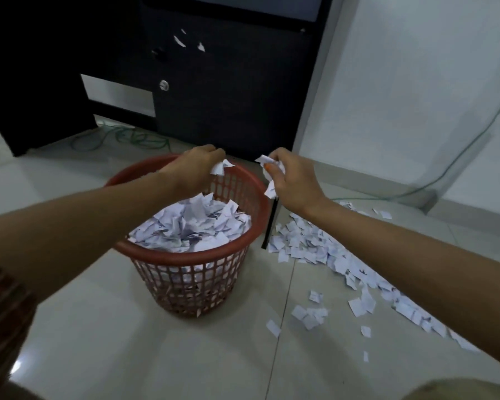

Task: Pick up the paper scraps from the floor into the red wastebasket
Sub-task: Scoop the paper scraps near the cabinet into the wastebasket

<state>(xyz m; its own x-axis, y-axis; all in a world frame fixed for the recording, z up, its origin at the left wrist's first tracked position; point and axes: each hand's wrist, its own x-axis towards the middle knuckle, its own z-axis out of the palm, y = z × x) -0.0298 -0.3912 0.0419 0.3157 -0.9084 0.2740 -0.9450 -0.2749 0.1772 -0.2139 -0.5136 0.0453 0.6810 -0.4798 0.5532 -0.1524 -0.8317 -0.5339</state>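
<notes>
The person is reaching both arms forward over a tiled floor (127, 356). The left hand (195, 168) is hovering above the far rim of the red wastebasket (191, 284), its fingers (214, 153) curling down and pinching a few white paper scraps (221, 166) that are poking out beneath them. The right hand (295, 180) is hanging just beside the basket's right edge, its fingers closing around a crumpled bunch of scraps (267, 163), with one piece dangling below the palm. A thin black strip (269, 223) is standing just behind that hand, beside the basket; what it is remains hard to tell.

The wastebasket is sitting upright on the floor and is holding a heap of paper (194, 226) that is reaching nearly to the rim. More loose scraps (329, 255) are lying on the floor to the right of the basket, trailing in a band toward the lower right, partly passing under the right forearm. A dark desk (228, 96) is standing behind the basket, and a green cable (459, 157) is running along the white wall (416, 82).
</notes>
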